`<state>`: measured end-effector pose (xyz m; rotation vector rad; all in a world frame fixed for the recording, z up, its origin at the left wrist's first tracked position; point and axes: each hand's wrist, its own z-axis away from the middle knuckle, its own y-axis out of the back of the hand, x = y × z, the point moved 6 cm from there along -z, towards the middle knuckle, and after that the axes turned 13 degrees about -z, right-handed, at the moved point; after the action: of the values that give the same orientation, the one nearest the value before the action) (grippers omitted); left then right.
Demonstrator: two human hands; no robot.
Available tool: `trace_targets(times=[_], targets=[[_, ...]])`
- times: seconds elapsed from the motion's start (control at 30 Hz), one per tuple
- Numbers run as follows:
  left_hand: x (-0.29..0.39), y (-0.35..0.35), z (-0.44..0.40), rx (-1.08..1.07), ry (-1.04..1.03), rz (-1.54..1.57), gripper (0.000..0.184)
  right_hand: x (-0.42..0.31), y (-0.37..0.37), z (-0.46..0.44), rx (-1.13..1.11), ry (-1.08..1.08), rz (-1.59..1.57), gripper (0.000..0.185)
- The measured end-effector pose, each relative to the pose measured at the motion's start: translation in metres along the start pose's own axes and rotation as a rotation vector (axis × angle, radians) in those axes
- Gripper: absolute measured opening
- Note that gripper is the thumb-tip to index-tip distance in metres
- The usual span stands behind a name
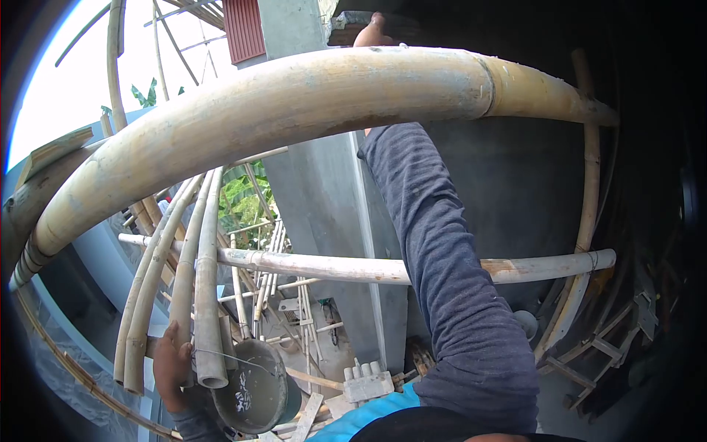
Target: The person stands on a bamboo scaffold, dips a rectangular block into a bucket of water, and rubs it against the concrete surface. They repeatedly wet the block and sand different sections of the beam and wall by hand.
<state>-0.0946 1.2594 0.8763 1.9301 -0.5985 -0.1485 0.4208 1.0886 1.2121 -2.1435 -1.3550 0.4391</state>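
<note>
My left hand [173, 365] is at the lower left, with its fingers against the lower end of a bamboo pole [193, 272] in a slanting bundle. Beside that hand hangs a bucket [254, 390] with grey, watery contents and a thin wire handle. My right arm reaches up behind a thick bamboo pole [309, 92] that crosses the view. Above this pole, only part of my right hand [373, 33] shows, closed next to a rough, grey-edged piece [353, 26] at the wall's edge. What it grips is mostly hidden.
A pale horizontal pole [331, 267] runs behind my arm, tied to an upright pole [591, 169] on the right. The grey wall column [317, 199] stands ahead. Far below lie several poles, a stack of grey blocks [368, 383] and a wooden ladder-like frame [607, 350].
</note>
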Motion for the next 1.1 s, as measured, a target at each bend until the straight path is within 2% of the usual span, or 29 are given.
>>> trace_targets(times=[0.23,0.43,0.53,0.83,1.0,1.1], targets=[[0.003,0.003,0.002,0.027,0.031,0.012,0.060,-0.013,-0.040,-0.039,0.041,0.359,0.002,0.059],[-0.002,0.002,-0.001,0.021,0.054,0.029,0.061,-0.014,-0.052,-0.050,0.076,0.509,0.043,0.060],[-0.007,-0.002,0.001,0.016,0.067,0.023,0.062,0.007,-0.053,-0.053,0.089,0.472,0.042,0.061],[-0.005,0.002,0.003,0.062,0.063,0.047,0.060,0.113,-0.021,-0.024,0.181,0.100,-0.086,0.062],[-0.002,0.005,0.005,0.068,0.066,0.063,0.058,0.129,-0.007,-0.014,0.190,0.009,-0.125,0.063],[0.001,0.007,0.010,0.076,0.145,0.102,0.058,0.119,-0.008,-0.020,0.133,-0.038,-0.152,0.064]])
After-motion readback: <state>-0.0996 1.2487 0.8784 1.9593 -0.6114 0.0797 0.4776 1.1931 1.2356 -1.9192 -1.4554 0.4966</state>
